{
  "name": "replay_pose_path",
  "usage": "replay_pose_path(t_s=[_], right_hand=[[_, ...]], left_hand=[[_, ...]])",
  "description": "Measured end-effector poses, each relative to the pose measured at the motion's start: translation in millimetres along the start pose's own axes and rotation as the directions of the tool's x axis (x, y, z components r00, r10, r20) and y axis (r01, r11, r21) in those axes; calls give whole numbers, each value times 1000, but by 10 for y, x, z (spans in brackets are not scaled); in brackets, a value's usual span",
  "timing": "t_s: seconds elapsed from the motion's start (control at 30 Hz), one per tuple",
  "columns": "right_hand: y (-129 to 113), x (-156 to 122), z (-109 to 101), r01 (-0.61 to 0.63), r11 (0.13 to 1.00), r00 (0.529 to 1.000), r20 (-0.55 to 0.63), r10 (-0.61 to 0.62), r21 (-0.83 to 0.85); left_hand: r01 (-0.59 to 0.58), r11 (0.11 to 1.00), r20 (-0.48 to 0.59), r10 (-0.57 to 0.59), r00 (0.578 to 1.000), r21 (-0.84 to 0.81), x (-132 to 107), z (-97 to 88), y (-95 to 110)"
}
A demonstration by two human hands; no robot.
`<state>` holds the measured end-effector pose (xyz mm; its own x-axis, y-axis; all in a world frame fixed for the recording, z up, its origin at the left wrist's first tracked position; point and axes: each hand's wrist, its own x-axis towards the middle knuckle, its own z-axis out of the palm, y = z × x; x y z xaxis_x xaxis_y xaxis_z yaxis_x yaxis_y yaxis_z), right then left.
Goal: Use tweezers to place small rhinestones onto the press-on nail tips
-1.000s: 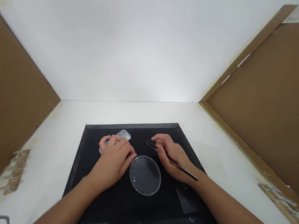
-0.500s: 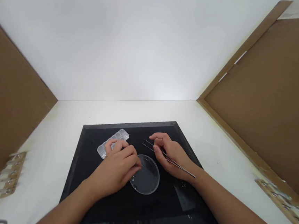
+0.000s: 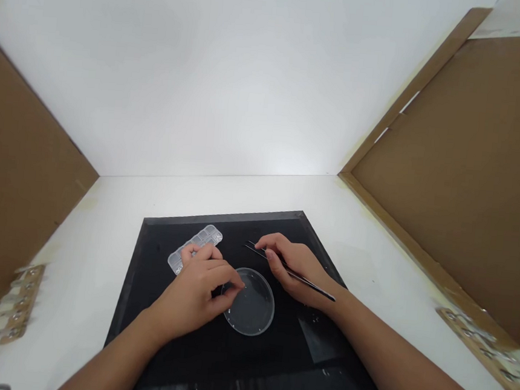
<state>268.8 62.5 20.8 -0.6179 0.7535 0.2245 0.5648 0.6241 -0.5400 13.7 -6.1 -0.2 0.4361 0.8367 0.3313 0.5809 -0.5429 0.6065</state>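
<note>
My right hand point(image 3: 292, 267) holds a pair of thin metal tweezers point(image 3: 303, 279), its tips pointing left and slightly apart, with nothing visible between them. My left hand point(image 3: 201, 290) is over the left edge of a round clear dish point(image 3: 253, 316). Its thumb and index finger are bent together in a pinch; whatever they may hold is too small to make out. A few tiny pale bits lie in the dish. Behind the left hand's curled fingers is a clear compartment box point(image 3: 204, 235), partly covered, with small shiny pieces in some cells.
A black mat point(image 3: 173, 357) lies under everything, with a clear flat piece point(image 3: 320, 343) and tiny bits on its right side. Wooden strips with metal clips stand at the left point(image 3: 23, 305) and right point(image 3: 486, 348). Brown board walls point(image 3: 472, 165) flank the white table.
The left thumb has dropped a little from the index finger's side, showing a gap inside the pinch. The tweezers have turned slightly in my right hand. The whole view has shifted a bit.
</note>
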Motion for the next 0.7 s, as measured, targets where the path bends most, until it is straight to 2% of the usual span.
replay_pose_path(t_s=[0.23, 0.43, 0.5, 0.6, 0.7], right_hand=[[14, 1, 17, -9, 1000, 1000, 23, 8, 14], [26, 11, 21, -7, 1000, 1000, -1, 7, 9], [37, 14, 24, -10, 1000, 1000, -11, 10, 4], [60, 17, 29, -18, 1000, 1000, -22, 18, -1], [77, 22, 28, -19, 1000, 1000, -24, 19, -1]], left_hand=[[-38, 999, -58, 36, 998, -30, 3, -52, -44], [-56, 996, -68, 60, 996, 65, -25, -73, -112], [-71, 991, -116, 84, 990, 114, -40, -117, -111], [-40, 986, -250, 80, 965, 161, -73, -234, -94], [49, 994, -335, -15, 942, 93, -151, -387, -87]])
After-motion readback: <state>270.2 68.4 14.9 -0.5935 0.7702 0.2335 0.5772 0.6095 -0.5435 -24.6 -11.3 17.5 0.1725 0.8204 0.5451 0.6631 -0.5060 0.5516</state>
